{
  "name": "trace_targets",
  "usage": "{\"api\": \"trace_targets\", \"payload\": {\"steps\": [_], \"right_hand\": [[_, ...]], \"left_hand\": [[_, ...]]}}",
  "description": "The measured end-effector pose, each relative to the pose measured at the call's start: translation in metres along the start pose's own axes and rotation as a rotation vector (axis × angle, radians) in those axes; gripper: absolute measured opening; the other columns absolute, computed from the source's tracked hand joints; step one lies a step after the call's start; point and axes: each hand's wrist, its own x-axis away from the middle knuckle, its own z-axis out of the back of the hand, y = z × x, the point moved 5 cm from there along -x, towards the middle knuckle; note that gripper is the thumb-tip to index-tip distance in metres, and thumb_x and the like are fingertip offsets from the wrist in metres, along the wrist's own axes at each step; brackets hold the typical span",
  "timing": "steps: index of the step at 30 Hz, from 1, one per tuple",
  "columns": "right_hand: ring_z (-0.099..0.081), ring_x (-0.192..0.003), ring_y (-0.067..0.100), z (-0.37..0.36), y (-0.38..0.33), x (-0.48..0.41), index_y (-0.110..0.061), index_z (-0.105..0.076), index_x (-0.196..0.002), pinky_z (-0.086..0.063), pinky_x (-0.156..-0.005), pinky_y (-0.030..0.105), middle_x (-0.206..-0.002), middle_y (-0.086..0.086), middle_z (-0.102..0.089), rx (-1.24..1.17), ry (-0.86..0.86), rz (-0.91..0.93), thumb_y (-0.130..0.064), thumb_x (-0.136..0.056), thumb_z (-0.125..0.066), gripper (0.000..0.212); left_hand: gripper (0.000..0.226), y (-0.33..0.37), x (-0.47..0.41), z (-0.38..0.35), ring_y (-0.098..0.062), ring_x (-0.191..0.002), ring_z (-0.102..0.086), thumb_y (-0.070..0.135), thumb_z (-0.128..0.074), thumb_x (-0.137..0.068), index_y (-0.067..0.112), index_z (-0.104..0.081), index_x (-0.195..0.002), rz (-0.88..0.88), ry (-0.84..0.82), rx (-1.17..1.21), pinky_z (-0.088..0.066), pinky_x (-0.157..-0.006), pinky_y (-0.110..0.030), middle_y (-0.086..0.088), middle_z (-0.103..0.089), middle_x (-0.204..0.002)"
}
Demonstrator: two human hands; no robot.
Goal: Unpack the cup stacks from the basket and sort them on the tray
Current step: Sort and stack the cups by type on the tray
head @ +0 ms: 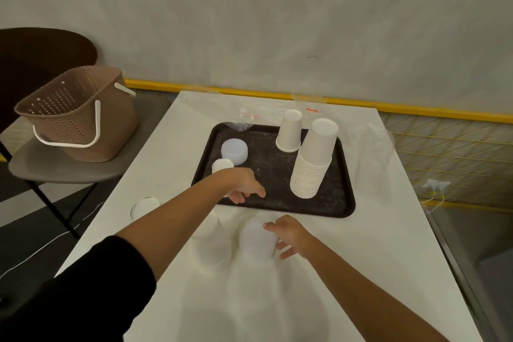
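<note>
A black tray (pixel 273 204) is seen on a white worktop (pixel 361 244), toward its far side. On the tray's right part a tall stack (pixel 313 159) of upturned white cups stands, leaning a little; just beyond it to the left a short stack (pixel 289 130) stands upturned. On the tray's left part a pale lid-like cup (pixel 234 151) lies, and nearer to it a small white cup (pixel 222 166) is partly hidden by the left wrist.

The left hand (pixel 244 186) is reached over the tray's near left part, fingers loosely curled; whether anything is held cannot be told. The right hand (pixel 288 236) is placed near the tray's near edge, on the worktop side, with its fingers spread around the top of a translucent stack (pixel 256 241) that stands upturned there. Just left of this a white stack (pixel 212 239) stands on the worktop, below the left forearm. A further cup (pixel 144 207) is seen at the worktop's left edge.

The brown basket (pixel 77 116) rests on a chair (pixel 55 169) to the far left, well apart from both hands. Clear wrapping (pixel 372 153) lies right of the tray.
</note>
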Motion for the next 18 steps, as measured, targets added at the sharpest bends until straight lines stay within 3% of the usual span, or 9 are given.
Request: {"api": "trace_targets", "payload": {"steps": [4,7,10,12,14,18], "right_hand": [[-0.053,-0.094,0.023,0.004,0.0,-0.003,-0.011,-0.039,-0.135,-0.052,-0.076,0.036,-0.129,0.011,-0.048,0.006,-0.037,0.057,-0.033,-0.09,-0.056,0.053],[-0.053,-0.077,0.019,0.008,-0.003,-0.004,-0.012,-0.051,-0.113,-0.05,-0.067,0.032,-0.099,0.007,-0.055,0.029,-0.066,0.117,-0.031,-0.091,-0.055,0.029],[-0.052,-0.076,0.02,0.015,-0.009,-0.008,-0.015,-0.05,-0.094,-0.047,-0.065,0.03,-0.077,0.001,-0.049,0.052,-0.073,0.143,-0.028,-0.091,-0.054,0.014],[-0.051,-0.072,0.019,0.018,-0.012,-0.012,-0.014,-0.05,-0.095,-0.046,-0.061,0.029,-0.076,0.001,-0.048,0.062,-0.077,0.161,-0.027,-0.091,-0.056,0.014],[-0.049,-0.065,0.017,0.019,-0.016,-0.017,-0.016,-0.052,-0.089,-0.045,-0.058,0.028,-0.076,0.003,-0.05,0.074,-0.084,0.189,-0.025,-0.089,-0.058,0.011],[-0.053,-0.084,0.023,0.016,-0.026,-0.026,-0.015,-0.055,-0.107,-0.048,-0.067,0.03,-0.098,0.008,-0.053,0.163,-0.117,0.243,-0.026,-0.088,-0.06,0.022]], "left_hand": [[0.043,0.001,0.013,-0.007,-0.022,-0.107,-0.059,0.027,-0.061,-0.088,0.009,-0.051,-0.125,-0.037,0.131,0.192,-0.051,-0.092,-0.03,-0.007,-0.056,-0.121],[0.015,-0.001,0.033,-0.022,-0.022,-0.094,-0.058,0.024,-0.056,-0.09,0.011,-0.057,-0.098,-0.081,0.209,0.298,-0.048,-0.09,-0.031,-0.008,-0.054,-0.104],[0.01,-0.011,0.052,-0.039,-0.026,-0.099,-0.06,0.024,-0.052,-0.092,0.014,-0.053,-0.088,-0.053,0.304,0.335,-0.046,-0.095,-0.034,-0.007,-0.051,-0.098],[0.011,-0.024,0.06,-0.051,-0.026,-0.104,-0.062,0.025,-0.055,-0.09,0.015,-0.058,-0.089,0.009,0.35,0.431,-0.048,-0.097,-0.033,-0.007,-0.056,-0.099],[0.019,-0.039,0.063,-0.067,-0.022,-0.096,-0.065,0.027,-0.058,-0.089,0.012,-0.058,-0.1,0.083,0.347,0.537,-0.051,-0.094,-0.032,-0.007,-0.062,-0.101],[0.033,-0.063,0.063,-0.102,-0.018,-0.086,-0.063,0.03,-0.057,-0.089,0.008,-0.056,-0.113,0.177,0.295,0.666,-0.053,-0.082,-0.027,-0.006,-0.062,-0.102]]}}
